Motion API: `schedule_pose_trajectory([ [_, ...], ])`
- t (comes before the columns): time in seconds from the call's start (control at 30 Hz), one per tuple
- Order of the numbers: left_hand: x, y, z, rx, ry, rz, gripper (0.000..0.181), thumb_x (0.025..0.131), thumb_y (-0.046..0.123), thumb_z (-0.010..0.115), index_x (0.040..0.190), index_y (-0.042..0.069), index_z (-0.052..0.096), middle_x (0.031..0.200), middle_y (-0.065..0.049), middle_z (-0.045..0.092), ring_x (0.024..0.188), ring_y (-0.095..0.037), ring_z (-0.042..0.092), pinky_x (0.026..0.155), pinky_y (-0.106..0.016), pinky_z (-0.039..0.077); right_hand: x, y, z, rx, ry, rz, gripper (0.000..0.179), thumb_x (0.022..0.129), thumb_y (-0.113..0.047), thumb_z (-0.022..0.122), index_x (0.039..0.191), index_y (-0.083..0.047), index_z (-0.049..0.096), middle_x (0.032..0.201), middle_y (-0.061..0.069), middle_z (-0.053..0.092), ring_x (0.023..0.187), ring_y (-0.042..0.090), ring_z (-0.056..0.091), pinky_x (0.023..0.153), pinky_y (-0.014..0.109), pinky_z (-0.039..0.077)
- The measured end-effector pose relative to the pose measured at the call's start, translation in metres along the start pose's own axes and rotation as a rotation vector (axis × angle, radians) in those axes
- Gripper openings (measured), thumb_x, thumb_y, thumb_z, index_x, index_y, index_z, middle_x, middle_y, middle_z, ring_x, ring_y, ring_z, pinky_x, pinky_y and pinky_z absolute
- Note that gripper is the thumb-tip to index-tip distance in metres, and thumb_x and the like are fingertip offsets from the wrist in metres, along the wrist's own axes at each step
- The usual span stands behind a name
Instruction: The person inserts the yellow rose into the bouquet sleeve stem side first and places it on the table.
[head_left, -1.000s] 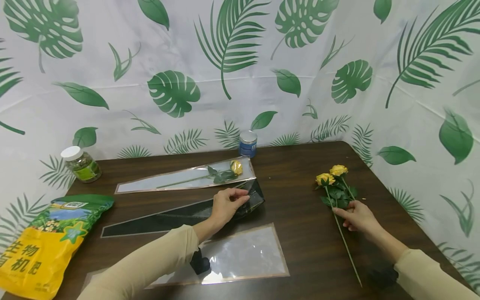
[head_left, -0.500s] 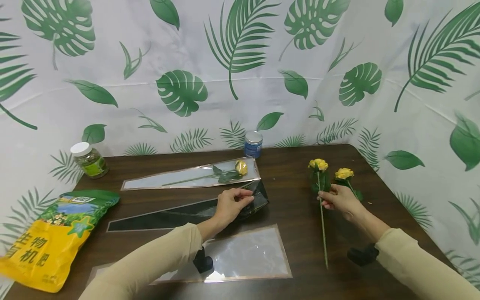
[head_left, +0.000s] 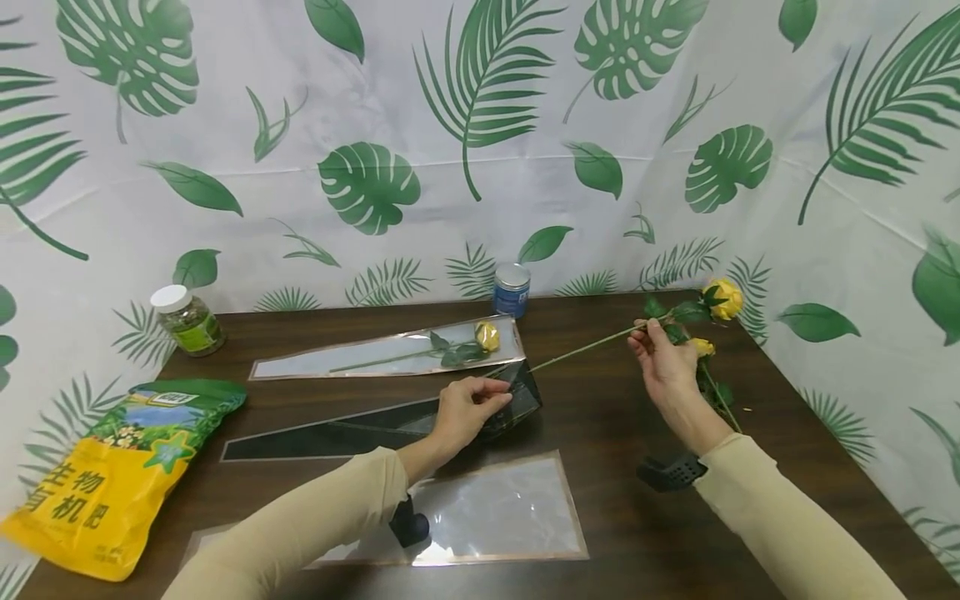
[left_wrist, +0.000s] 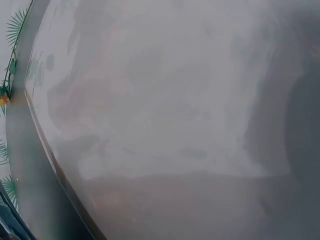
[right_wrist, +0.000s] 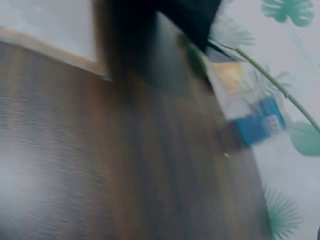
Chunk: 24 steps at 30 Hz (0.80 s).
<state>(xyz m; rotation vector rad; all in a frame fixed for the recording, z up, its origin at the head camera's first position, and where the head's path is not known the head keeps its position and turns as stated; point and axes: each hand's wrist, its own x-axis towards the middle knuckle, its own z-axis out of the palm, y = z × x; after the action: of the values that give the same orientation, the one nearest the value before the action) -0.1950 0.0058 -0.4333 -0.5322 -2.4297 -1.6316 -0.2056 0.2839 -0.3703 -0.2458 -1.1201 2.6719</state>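
Note:
In the head view my left hand [head_left: 465,412] pinches the wide end of a black flower sleeve [head_left: 322,437] and holds it raised. My right hand [head_left: 669,362] grips a yellow rose [head_left: 723,298] by the stem just below its leaves. The bloom points right, and the bare stem [head_left: 581,348] slopes down left to the mouth of the black sleeve. How far its tip reaches in is hard to see. Another yellow rose [head_left: 702,347] lies on the table behind my right hand, partly hidden. In the blurred right wrist view the green stem [right_wrist: 280,86] crosses the upper right.
Behind the black sleeve lies a clear sleeve [head_left: 292,368] with a yellow rose [head_left: 487,336] inside. Another clear sleeve [head_left: 517,508] lies in front, under my left forearm. A blue can [head_left: 512,292], a white-lidded jar [head_left: 187,321] and a yellow fertilizer bag [head_left: 97,492] stand or lie around them.
My right hand has lifted one rose off the table, moved left and turned it, so its stem now points at the black sleeve. The left hand keeps its pinch in place.

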Motion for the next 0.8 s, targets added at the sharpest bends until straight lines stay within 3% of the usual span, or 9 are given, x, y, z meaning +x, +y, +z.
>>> schedule_pose_trajectory([
  [0.17, 0.001, 0.0, 0.001, -0.001, 0.02, -0.004, 0.015, 0.079, 0.013, 0.075, 0.092, 0.006, 0.075, 0.085, -0.007, 0.073, 0.068, -0.01, 0.062, 0.062, -0.016, 0.047, -0.009, 0.02, 0.001, -0.214, -0.003, -0.079, 0.014, 0.095, -0.008, 0.051, 0.109, -0.005, 0.049, 0.079, 0.002, 0.068, 0.067, 0.01, 0.063, 0.064, 0.02, 0.052],
  [0.3, 0.003, 0.001, 0.003, -0.007, 0.021, 0.016, 0.016, 0.079, 0.013, 0.075, 0.092, 0.005, 0.075, 0.081, -0.007, 0.073, 0.068, -0.01, 0.062, 0.061, -0.017, 0.047, -0.019, 0.041, 0.002, -0.355, -0.026, -0.107, 0.011, 0.097, -0.01, 0.05, 0.108, -0.007, 0.051, 0.081, -0.002, 0.071, 0.069, 0.008, 0.064, 0.065, 0.02, 0.052],
  [0.47, 0.007, 0.005, 0.007, -0.019, 0.026, 0.033, 0.015, 0.079, 0.012, 0.075, 0.092, 0.005, 0.075, 0.082, -0.007, 0.073, 0.068, -0.012, 0.062, 0.061, -0.014, 0.045, -0.029, 0.062, 0.008, -0.466, -0.05, -0.071, 0.007, 0.096, -0.012, 0.053, 0.103, -0.01, 0.052, 0.082, -0.008, 0.071, 0.071, 0.005, 0.064, 0.065, 0.02, 0.05],
  [0.67, 0.01, 0.01, 0.012, -0.037, 0.032, 0.052, 0.014, 0.08, 0.013, 0.074, 0.092, 0.005, 0.075, 0.081, -0.008, 0.073, 0.069, -0.015, 0.063, 0.061, -0.014, 0.045, -0.039, 0.083, 0.018, -0.621, 0.049, -0.009, 0.011, 0.09, -0.009, 0.062, 0.095, -0.009, 0.052, 0.07, -0.012, 0.059, 0.068, 0.003, 0.055, 0.064, 0.021, 0.046],
  [0.8, 0.011, 0.013, 0.014, -0.03, 0.036, 0.061, 0.014, 0.08, 0.012, 0.074, 0.092, 0.004, 0.075, 0.081, -0.008, 0.073, 0.069, -0.013, 0.063, 0.062, -0.016, 0.046, -0.042, 0.09, 0.021, -0.707, 0.053, -0.01, 0.011, 0.088, -0.01, 0.065, 0.094, -0.007, 0.055, 0.07, -0.013, 0.055, 0.065, 0.003, 0.048, 0.061, 0.02, 0.041],
])
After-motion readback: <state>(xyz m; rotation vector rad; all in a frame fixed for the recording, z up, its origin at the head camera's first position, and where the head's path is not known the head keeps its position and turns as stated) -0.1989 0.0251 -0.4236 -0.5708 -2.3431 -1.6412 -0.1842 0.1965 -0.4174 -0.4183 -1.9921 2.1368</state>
